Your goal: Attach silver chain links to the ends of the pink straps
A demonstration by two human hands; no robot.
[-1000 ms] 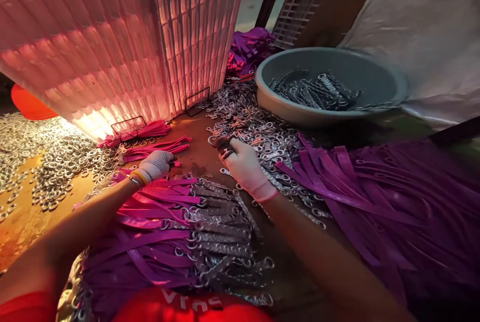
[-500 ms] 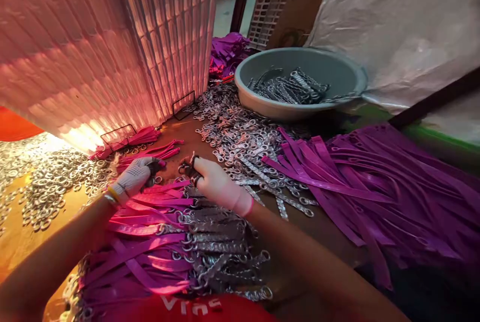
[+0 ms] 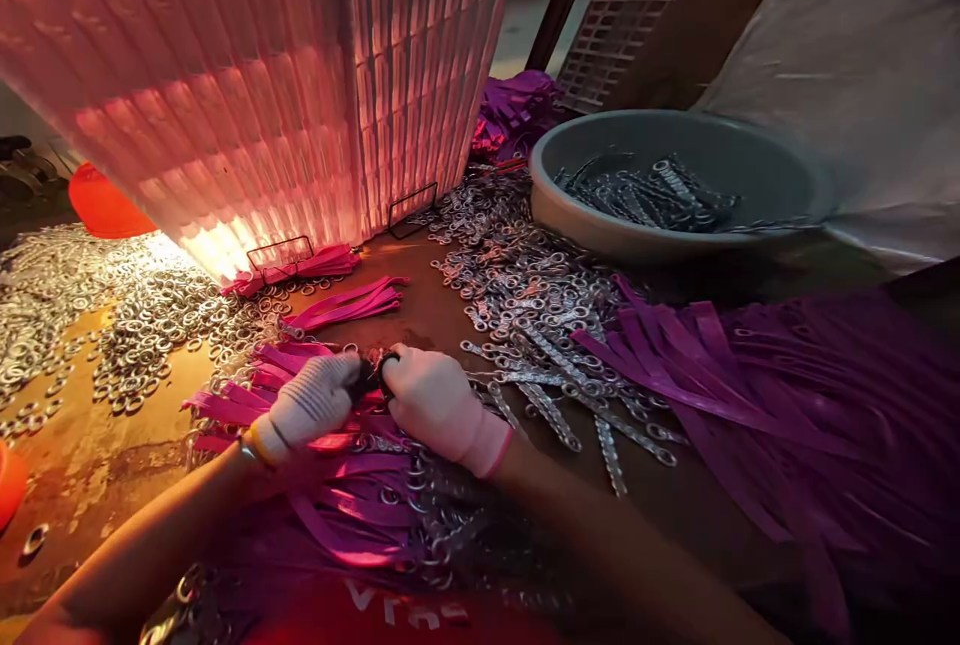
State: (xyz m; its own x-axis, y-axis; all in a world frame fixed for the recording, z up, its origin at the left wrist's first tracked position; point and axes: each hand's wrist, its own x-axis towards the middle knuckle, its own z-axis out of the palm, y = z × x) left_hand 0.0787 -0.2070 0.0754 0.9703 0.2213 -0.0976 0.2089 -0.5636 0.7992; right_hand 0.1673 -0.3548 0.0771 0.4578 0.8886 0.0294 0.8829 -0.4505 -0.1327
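Observation:
My left hand (image 3: 315, 403), in a white dotted glove with dark fingertips, is closed in a pinch just above a heap of pink-purple straps (image 3: 360, 505). Close beside its fingertips, my right hand (image 3: 439, 403) is also closed, in a white glove with a pink cuff. Whatever lies between the fingers is too small and dark to make out. Below my hands, the straps run sideways, with metal rings and braided chain pieces (image 3: 457, 515) at their right ends. A small bundle of pink straps (image 3: 356, 303) lies just beyond my hands.
Loose metal rings (image 3: 142, 335) spread over the left of the table. Short chain pieces (image 3: 525, 295) lie in a pile toward a grey basin (image 3: 600, 233) holding more chains. Purple straps (image 3: 757, 405) are heaped at right. A tall ribbed translucent panel (image 3: 247, 85) stands at the back left.
My hands have come closer together, fingertips now nearly touching, and the right hand has turned its back toward me. The camera view has shifted left, moving the scene rightward.

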